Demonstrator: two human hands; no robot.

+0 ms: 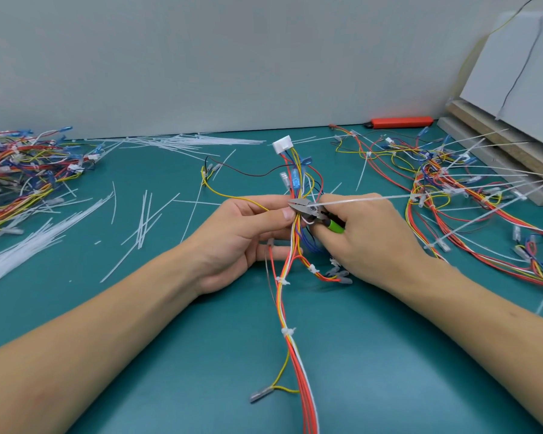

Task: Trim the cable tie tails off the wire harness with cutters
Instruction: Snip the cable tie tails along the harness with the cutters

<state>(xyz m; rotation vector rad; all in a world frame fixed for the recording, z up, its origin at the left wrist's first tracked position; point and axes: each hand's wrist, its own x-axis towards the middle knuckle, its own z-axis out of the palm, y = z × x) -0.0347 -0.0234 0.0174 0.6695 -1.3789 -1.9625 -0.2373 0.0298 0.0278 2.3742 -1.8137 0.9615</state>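
While the left hand pinches the wire harness between thumb and curled fingers, the right hand grips the green-handled cutters, fingers wrapped round the handles. The metal cutter head points toward the left thumb and lies against the bundle just beside it; whether the blades are closed cannot be told. A long white cable tie tail runs from the cutter head out over the right hand's knuckles and away to that hand's far side. Beyond both hands the harness fans into coloured wires ending in blue terminals and a white connector. Toward the person, below the hands, the harness trails across the teal table, bound by several trimmed white ties. Outside the left hand lie loose cut tie tails and, farther out, a heap of harnesses. Outside the right hand sprawl more harnesses with long untrimmed tails. Well beyond the right hand, by the wall, lies an orange utility knife.
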